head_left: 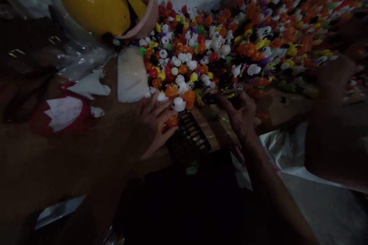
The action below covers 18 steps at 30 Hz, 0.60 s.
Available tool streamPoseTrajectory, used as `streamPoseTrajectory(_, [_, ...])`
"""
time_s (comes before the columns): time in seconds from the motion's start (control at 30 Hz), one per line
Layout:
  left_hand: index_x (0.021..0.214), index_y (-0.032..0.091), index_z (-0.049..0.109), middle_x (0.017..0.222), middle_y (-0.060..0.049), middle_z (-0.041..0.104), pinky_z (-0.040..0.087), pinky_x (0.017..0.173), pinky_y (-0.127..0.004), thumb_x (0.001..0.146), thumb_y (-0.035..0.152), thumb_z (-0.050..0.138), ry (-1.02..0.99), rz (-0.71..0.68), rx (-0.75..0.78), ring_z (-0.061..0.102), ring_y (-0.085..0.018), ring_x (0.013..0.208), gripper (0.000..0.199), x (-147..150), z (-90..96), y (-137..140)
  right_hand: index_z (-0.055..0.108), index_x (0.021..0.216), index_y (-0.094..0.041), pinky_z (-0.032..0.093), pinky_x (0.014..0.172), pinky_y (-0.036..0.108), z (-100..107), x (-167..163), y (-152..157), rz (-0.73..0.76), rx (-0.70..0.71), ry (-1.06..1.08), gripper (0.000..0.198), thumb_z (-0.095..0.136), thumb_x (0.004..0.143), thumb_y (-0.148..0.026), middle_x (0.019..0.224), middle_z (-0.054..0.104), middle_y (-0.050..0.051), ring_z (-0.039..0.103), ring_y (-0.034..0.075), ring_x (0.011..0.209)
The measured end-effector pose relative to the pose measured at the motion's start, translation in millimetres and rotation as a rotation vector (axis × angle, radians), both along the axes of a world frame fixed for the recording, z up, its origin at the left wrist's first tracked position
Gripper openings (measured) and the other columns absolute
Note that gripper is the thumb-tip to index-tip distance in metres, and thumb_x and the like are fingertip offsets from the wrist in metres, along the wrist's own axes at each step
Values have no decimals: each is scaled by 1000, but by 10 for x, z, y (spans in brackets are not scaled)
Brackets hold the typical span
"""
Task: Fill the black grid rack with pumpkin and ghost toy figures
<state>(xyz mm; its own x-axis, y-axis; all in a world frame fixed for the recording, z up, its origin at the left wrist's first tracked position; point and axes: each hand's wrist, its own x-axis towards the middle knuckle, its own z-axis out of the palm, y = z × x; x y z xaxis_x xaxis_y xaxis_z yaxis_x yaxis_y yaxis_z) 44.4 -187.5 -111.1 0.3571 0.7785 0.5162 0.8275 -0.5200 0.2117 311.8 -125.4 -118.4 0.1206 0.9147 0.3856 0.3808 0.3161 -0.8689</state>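
In the dim head view my left hand (156, 124) lies at the near edge of the toy pile, fingers curved. A small orange toy figure (171, 121) sits between its thumb and fingers. White and orange toys (179, 104) lie just beyond its fingertips. My right hand (241, 113) is bent in a pinch, with a small black toy (209, 98) at its thumb and fingertip. Between the hands lies a black tray with a grid of slots (195, 132); its lower part fades into shadow.
A large heap of small coloured toys (218, 42) covers the back of the table. At the back left stands a pink tub (151, 11) with yellow pieces, near clear plastic bags (132, 74). A red-and-white item (64, 111) lies left. Another person's arm (330, 115) reaches in right.
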Motion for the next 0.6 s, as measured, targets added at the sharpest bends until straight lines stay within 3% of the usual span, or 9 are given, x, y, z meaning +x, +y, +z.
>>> streamPoseTrajectory(0.1, [111,24,67,140,-9,65,37,113,-74,83,23,78,-16,0,-10,42,-44,147,31,-10,6,7,64,97,-22,53,69,30,-282,-112,-376,8,-123,172,29,76,82,-45,87,70,0,66,18,77])
streamPoseTrajectory(0.17, [111,24,67,139,-9,66,36,114,-75,81,24,80,-23,9,-12,43,-44,145,32,-26,2,12,64,98,-22,54,71,32,-455,-157,-584,-21,-155,158,27,74,85,-43,89,72,1,67,19,79])
streamPoseTrajectory(0.27, [112,26,67,140,-8,65,35,115,-75,81,25,81,-24,3,-35,42,-44,146,34,-50,5,7,67,97,-22,54,76,36,-620,-134,-754,-70,-64,-102,18,69,89,-39,92,73,5,67,22,84])
streamPoseTrajectory(0.4, [113,27,67,144,-8,62,33,117,-75,86,30,78,-8,-4,-47,39,-43,148,30,-57,12,-5,71,97,-19,50,86,43,-690,-28,-762,-96,112,-585,17,60,95,-32,94,73,10,64,27,93])
streamPoseTrajectory(0.5, [113,26,67,143,-7,63,37,116,-73,91,33,72,8,9,-19,42,-42,147,23,-40,13,8,73,103,-19,47,89,44,-697,-6,-713,-109,120,-831,21,55,98,-28,100,73,11,60,28,95])
streamPoseTrajectory(0.6, [115,25,66,143,-8,63,39,114,-72,91,35,72,7,46,38,43,-42,147,27,-23,69,10,74,108,-19,44,85,42,-693,-17,-663,-116,108,-933,24,53,99,-27,103,72,12,58,27,93])
